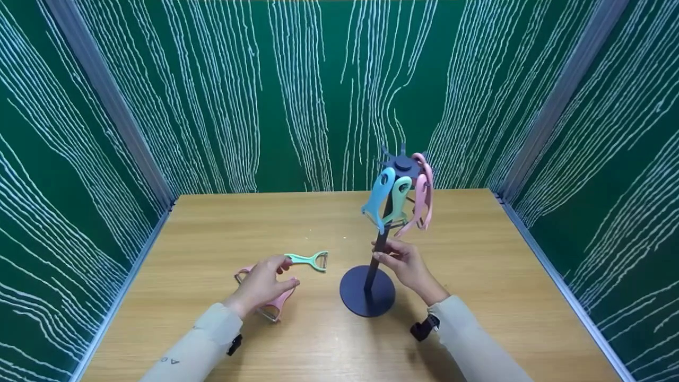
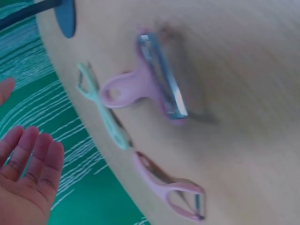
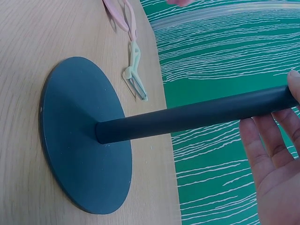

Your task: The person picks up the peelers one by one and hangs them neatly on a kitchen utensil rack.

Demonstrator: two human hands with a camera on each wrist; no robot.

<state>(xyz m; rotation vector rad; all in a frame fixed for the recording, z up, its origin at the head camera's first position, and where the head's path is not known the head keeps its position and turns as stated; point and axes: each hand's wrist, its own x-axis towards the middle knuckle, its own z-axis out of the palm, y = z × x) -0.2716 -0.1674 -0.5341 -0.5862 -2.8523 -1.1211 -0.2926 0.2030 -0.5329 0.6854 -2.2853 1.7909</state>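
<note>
My right hand (image 1: pixel 407 265) grips the pole (image 3: pixel 201 115) of a dark stand below its hooked top. From the hooks hang a blue peeler (image 1: pixel 377 197), a green peeler (image 1: pixel 398 200) and pink peelers (image 1: pixel 420 193). My left hand (image 1: pixel 263 285) hovers over the loose peelers, its fingers apart and holding nothing. Under it in the head view is a pink peeler (image 2: pixel 133 86), partly covered by the hand. A second pink peeler (image 2: pixel 161 190) lies farther left, and a mint-green peeler (image 1: pixel 308 260) rests just beyond the fingertips.
The stand's round base (image 1: pixel 366 305) sits on the wooden table (image 1: pixel 254 223), right of the loose peelers. Several bare hooks (image 1: pixel 390 151) show at the back and left of the top. Green walls (image 1: pixel 297 95) with white lines surround the table.
</note>
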